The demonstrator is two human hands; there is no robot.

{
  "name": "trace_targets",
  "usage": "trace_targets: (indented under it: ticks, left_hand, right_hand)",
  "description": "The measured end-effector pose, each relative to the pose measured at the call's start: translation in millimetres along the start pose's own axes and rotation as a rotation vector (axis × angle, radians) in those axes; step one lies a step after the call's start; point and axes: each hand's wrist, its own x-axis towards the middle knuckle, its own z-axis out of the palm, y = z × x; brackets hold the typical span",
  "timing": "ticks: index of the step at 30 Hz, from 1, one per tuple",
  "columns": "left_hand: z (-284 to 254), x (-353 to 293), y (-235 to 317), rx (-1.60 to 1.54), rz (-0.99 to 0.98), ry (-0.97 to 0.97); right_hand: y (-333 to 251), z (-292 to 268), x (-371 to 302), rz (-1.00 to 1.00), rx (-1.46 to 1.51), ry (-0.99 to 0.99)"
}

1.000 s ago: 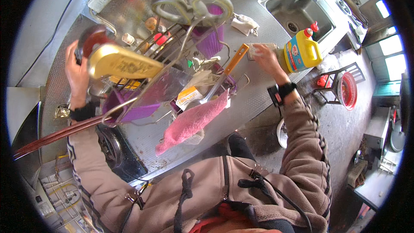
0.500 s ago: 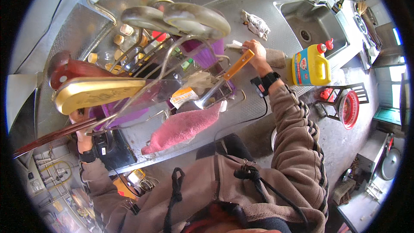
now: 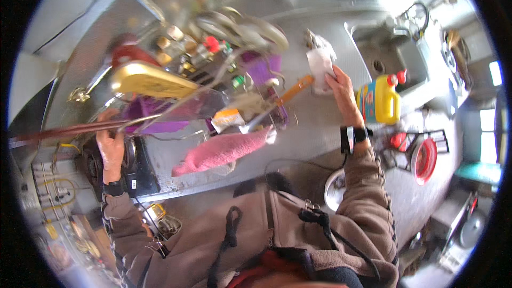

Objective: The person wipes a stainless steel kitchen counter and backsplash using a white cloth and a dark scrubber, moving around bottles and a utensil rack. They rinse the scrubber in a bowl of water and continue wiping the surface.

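Blurred: the wire rack (image 3: 213, 82) and its bottles at far left are smeared by motion.
Hidden: the left hand (image 3: 110, 146) is closed on the worktop (image 3: 314, 122) edge; its fingertips are covered.
Right hand (image 3: 341, 93): laid flat, fingers open, on a white crumpled cloth (image 3: 321, 63).
Cloth: pale, bunched, beside the sink (image 3: 392, 53), left of the yellow bottle (image 3: 378, 101).
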Motion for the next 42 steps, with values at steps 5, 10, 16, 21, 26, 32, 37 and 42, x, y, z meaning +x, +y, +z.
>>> trace_targets:
  ticks: [5,10,16,21,26,32,37,42]
  left_hand:
    - [-10,-12,29,0.059,0.035,0.125]
    - [-28,-30,34,-0.070,0.005,0.107]
    - [-33,-54,23,-0.122,-0.045,0.176]
    - [-36,-70,10,-0.119,-0.087,0.187]
    - [-40,-91,-2,-0.071,-0.159,0.218]
    - [-42,-102,-12,-0.066,-0.243,0.188]
    - [-44,-106,-21,-0.057,-0.260,0.217]
    - [-38,-100,-24,-0.069,-0.284,0.220]
  right_hand:
    - [-63,-8,27,-0.139,0.116,-0.028]
    - [-149,-1,77,-0.316,0.028,-0.074]
    - [-272,63,143,-0.807,-0.592,-0.110]
    - [-322,140,202,-0.963,-0.706,-0.316]
    - [-312,180,239,-1.349,-1.047,-0.351]
    - [-296,171,256,-1.362,-1.150,-0.193]
    - [-285,128,250,-1.207,-1.199,-0.011]
    - [-292,152,254,-1.409,-1.111,-0.023]
